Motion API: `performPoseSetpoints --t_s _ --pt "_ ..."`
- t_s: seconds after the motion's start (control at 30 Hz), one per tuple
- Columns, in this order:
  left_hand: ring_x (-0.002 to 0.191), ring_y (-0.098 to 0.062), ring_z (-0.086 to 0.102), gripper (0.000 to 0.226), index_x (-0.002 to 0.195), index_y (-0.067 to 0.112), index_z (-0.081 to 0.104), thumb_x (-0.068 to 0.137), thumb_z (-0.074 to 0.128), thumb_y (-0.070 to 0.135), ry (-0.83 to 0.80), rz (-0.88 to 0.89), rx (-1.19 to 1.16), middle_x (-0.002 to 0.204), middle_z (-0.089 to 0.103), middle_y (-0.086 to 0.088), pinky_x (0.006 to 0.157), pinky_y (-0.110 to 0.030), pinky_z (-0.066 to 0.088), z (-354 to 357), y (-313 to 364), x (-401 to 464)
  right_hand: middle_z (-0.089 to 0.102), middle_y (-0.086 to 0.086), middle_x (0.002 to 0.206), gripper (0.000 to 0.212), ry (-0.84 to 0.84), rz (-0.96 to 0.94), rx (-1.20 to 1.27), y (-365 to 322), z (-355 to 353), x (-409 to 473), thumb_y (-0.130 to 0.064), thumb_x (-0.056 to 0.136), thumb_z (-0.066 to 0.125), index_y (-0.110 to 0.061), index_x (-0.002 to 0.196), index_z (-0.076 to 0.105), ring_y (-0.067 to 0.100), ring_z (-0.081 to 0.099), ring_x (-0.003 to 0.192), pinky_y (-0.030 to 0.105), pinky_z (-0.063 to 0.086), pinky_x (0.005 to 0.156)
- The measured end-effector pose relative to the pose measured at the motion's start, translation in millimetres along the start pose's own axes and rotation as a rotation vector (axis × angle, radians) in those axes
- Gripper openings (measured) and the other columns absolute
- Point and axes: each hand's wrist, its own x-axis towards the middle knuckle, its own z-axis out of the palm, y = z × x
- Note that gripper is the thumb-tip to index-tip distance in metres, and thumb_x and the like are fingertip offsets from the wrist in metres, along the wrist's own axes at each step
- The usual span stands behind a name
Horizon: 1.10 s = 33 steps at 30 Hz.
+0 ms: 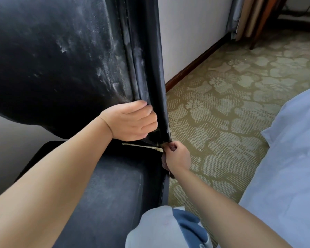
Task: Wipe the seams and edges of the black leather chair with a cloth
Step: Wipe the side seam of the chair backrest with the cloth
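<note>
The black leather chair (61, 59) fills the left of the view, its backrest scuffed with pale marks and its seat below. My left hand (132, 120) grips the lower right edge of the backrest, fingers curled round the seam. My right hand (177, 156) is closed at the bottom corner of that edge, just above the seat's right rim. It holds a dark brownish cloth (164, 162), of which only a small part shows under the palm.
A patterned green carpet (231, 104) covers the floor to the right. A white wall with a brown skirting board (195, 63) runs behind the chair. Light blue bedding (293, 158) lies at the right. Wooden furniture legs (261, 20) stand at the far right.
</note>
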Motion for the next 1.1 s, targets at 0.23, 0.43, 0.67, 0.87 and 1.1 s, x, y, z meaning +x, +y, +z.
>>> performPoseSetpoints --t_s 0.23,0.43,0.67,0.87,1.1 --pt "0.086 -0.020 0.050 0.015 0.081 0.013 0.056 0.078 0.045 0.023 0.056 -0.009 0.031 0.076 0.059 0.001 0.092 -0.029 0.036 3.8 0.2 0.1 0.062 -0.007 0.061 0.013 -0.003 0.012 0.096 -0.4 -0.4 0.0 -0.027 0.090 0.058 -0.021 0.078 0.061 0.009 0.059 0.052 0.019 0.047 0.050" --pt "0.084 -0.020 0.051 0.016 0.079 0.013 0.059 0.077 0.047 0.023 0.048 -0.015 0.028 0.074 0.060 0.001 0.091 -0.029 0.037 5.1 2.0 -1.0 0.066 -0.006 0.064 0.017 0.066 0.010 0.151 -0.5 11.5 -1.2 -0.040 0.086 0.060 -0.030 0.072 0.060 0.015 0.064 0.063 0.030 0.051 0.061" --pt "0.086 -0.019 0.051 0.018 0.078 0.014 0.060 0.079 0.044 0.024 0.027 -0.024 0.023 0.075 0.062 0.002 0.092 -0.029 0.036 8.1 1.7 -3.6 0.052 0.005 0.043 0.023 -0.052 0.334 0.392 3.4 10.1 14.6 -0.006 0.090 0.053 -0.011 0.068 0.056 0.017 0.042 0.033 0.025 0.043 0.043" --pt "0.086 -0.020 0.052 0.017 0.078 0.014 0.060 0.078 0.047 0.024 0.021 -0.020 0.032 0.076 0.062 0.001 0.090 -0.029 0.037 9.4 0.7 -4.4 0.051 0.008 0.047 0.031 -0.071 0.423 0.432 -4.1 7.6 18.3 0.001 0.086 0.055 -0.010 0.057 0.055 0.018 0.042 0.037 0.023 0.040 0.040" --pt "0.086 -0.021 0.051 0.017 0.077 0.014 0.061 0.078 0.046 0.023 0.032 -0.033 0.038 0.075 0.062 0.000 0.092 -0.029 0.036 7.4 -0.1 -3.6 0.056 0.010 0.049 0.006 -0.155 0.306 0.465 -14.4 4.3 9.6 -0.004 0.085 0.064 -0.005 0.081 0.067 0.020 0.050 0.033 0.025 0.043 0.038"
